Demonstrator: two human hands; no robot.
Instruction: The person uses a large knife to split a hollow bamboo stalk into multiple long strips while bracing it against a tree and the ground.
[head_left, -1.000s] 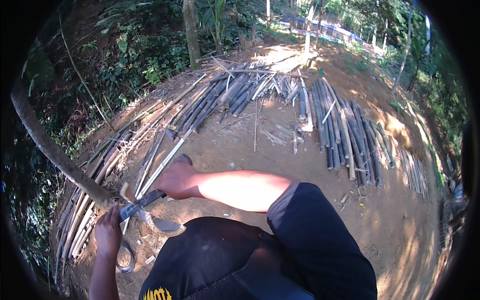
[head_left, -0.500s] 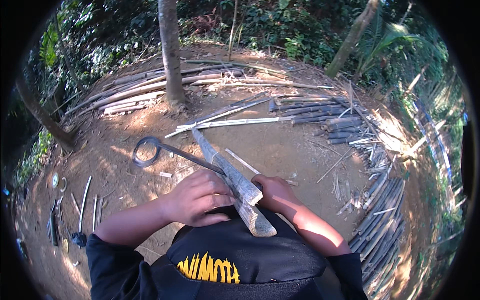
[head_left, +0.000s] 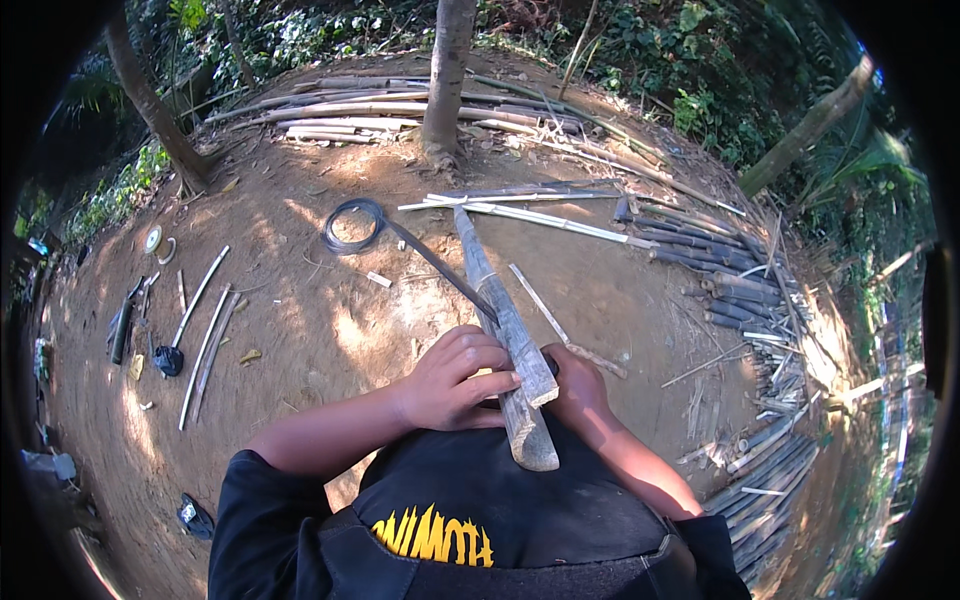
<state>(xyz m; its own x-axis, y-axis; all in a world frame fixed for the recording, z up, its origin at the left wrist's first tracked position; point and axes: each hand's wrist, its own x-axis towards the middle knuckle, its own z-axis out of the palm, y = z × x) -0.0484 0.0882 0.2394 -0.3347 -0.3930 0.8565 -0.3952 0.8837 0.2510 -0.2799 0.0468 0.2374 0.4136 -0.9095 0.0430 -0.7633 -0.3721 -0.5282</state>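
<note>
A long grey piece of wood, perhaps bamboo (head_left: 505,310), slants from the ground in front up to my lap, with two pale cut ends close to my body. My left hand (head_left: 465,375) is closed around its near part from the left, thumb across the side. Under it crosses a long dark blade, which looks like a machete (head_left: 440,268), its tip pointing to the far left. On the other side my right hand (head_left: 578,390) is closed on a dark handle at the blade's near end. Part of the blade is hidden behind the wood.
A coil of dark strap or wire (head_left: 353,226) lies beyond the blade. Pale strips (head_left: 540,215) and stacked dark poles (head_left: 700,245) lie ahead and right. More bamboo poles (head_left: 340,110) rest by a tree trunk (head_left: 447,80). Tools and strips (head_left: 203,350) are at left.
My view has swung left, so the ground and poles appear farther right. My left hand sits a little nearer the cut ends, its thumb now against the wood. Both hands keep their holds.
</note>
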